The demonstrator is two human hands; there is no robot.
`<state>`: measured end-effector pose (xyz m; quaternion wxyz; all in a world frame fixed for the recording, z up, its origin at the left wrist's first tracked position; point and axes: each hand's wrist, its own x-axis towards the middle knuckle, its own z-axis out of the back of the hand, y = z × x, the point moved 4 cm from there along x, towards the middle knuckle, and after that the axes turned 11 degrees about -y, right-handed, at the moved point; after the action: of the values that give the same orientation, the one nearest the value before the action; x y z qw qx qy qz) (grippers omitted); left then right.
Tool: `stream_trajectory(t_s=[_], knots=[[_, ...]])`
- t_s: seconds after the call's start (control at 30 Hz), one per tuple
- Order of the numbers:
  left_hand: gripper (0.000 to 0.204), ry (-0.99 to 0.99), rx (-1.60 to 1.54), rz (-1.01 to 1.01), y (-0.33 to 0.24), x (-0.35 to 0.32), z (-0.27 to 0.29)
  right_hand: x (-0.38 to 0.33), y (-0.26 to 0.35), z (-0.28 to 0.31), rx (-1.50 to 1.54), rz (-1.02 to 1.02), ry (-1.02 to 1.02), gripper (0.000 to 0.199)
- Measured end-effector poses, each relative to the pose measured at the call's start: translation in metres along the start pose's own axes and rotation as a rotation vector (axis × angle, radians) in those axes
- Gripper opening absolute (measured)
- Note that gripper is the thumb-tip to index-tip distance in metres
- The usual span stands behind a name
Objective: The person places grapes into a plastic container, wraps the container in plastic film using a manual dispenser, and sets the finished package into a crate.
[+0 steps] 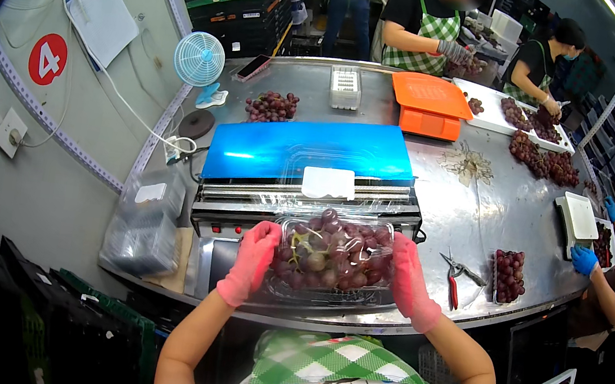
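Observation:
In front of me is a clear plastic clamshell box (316, 295) filled with dark red grapes (331, 249). Its hinged lid (305, 156) stands raised and leans back over the blue-topped machine; a white label (329, 183) is on it. My left hand (253, 257), in a pink glove, grips the box's left end. Closed on the right end is my right hand (411, 283), gloved in pink too. Both hands' fingers are partly hidden by the box. Behind it sits the machine (266, 146), with a blue cover, a black base and red buttons.
Stacked clear boxes (148, 224) stand left. Red-handled pruning shears (455, 282) and a punnet of grapes (508, 276) lie right. An orange scale (430, 103) and a small fan (199, 60) are farther back. Co-workers handle grapes behind and at right, one with blue gloves (583, 260).

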<state>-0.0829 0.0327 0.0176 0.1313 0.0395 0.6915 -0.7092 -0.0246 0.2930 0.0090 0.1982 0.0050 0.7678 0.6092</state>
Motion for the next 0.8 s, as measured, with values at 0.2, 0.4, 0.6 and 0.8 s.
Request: stream_trajectory(t_s=[0.2,0.4,0.6,0.8], knots=[[0.009,0.07,0.156,0.034,0.017,0.018,0.004,0.01,0.004,-0.006,-0.243,0.143,0.052,0.05],[0.005,0.103,0.41,0.035,0.005,0.022,0.004,0.016,0.031,-0.013,-0.598,0.166,0.292,0.047],[0.012,0.199,0.773,-0.137,-0.001,0.026,0.002,0.038,0.043,-0.02,-0.91,-0.034,0.335,0.067],[0.022,0.339,1.277,-0.345,-0.012,0.041,-0.012,0.047,0.05,-0.034,-1.227,-0.082,0.442,0.074]])
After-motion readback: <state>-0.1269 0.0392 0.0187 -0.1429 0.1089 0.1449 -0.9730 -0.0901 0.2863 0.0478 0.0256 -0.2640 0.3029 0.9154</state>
